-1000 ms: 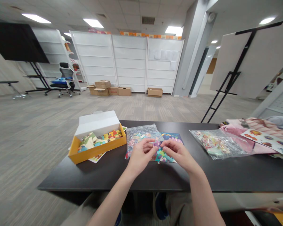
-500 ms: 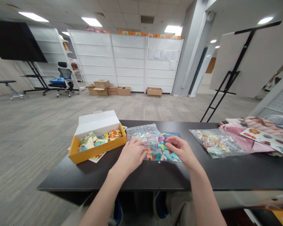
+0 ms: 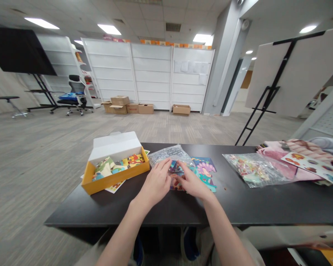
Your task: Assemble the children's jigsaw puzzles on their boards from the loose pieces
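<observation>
Purple and teal print marks out the jigsaw, lower centre of frame, flat on the black table and partly covered by hands and plastic. From my remote seat I read its right-hand portion as joined into one picture; its left portion is hidden too much for me to call finished.

Left hand: fingers curved inward at the jigsaw's left side, next to a clear bag. Right hand: thumb and forefinger set apart, reaching left over the print. Between the two sets of fingertips I see a small dark-blue printed patch. Whether either hand truly pinches it, or it merely lies beneath, I cannot tell.

Progress, my judgement: well under way, some fitting left on the left side. How many pieces the near bag contains I cannot make out.

Nearby: yellow box, lid up, at lower left, with printed pieces inside; second clear bag at lower right, filled with colourful bits, beside pink cloth.
</observation>
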`<state>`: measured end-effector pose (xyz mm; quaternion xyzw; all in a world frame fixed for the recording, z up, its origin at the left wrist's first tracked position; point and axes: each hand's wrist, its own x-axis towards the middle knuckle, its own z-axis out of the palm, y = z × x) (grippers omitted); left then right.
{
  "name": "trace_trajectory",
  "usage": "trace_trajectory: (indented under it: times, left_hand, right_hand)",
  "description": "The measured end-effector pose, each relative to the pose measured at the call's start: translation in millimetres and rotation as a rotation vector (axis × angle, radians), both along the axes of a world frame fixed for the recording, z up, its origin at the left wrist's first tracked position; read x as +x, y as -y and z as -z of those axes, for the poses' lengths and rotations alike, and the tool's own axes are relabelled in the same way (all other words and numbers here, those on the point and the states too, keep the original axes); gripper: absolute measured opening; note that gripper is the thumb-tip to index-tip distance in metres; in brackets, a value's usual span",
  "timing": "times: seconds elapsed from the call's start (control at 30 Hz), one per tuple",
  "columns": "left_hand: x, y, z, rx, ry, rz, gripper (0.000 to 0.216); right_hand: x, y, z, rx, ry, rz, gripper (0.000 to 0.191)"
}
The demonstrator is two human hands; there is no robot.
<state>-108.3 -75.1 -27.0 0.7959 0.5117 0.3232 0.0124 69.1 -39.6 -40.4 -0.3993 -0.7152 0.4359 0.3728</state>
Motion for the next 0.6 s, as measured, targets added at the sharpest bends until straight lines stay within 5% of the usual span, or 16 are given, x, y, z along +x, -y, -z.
trace_trajectory:
  times: [0.1, 0.2, 0.3, 0.4, 0.6]
  left_hand:
    - [0, 1, -0.7, 0.043, -0.058, -0.008, 0.049]
    - [7, 9, -8.9, 0.132, -0.074, -0.002, 0.037]
    - [26, 22, -16.7, 0.196, -0.061, 0.104, 0.019]
    - [51, 35, -13.1, 0.065, -0.191, 0.282, 0.016]
    - [75, 32, 10.5, -0.085, -0.317, 0.247, 0.026]
  right_hand:
    - [15, 8, -5.2, 0.066, 0.047, -0.036, 0.06]
    - [49, 13, -15.4, 0.052, 0.148, 0.026, 0.039]
    - [91, 12, -21.1, 0.078, 0.351, 0.315, 0.03]
    - [122, 10, -18.6, 0.059, 0.634, 0.53, 0.028]
    - [120, 13, -14.9, 0.003, 0.659, 0.429, 0.029]
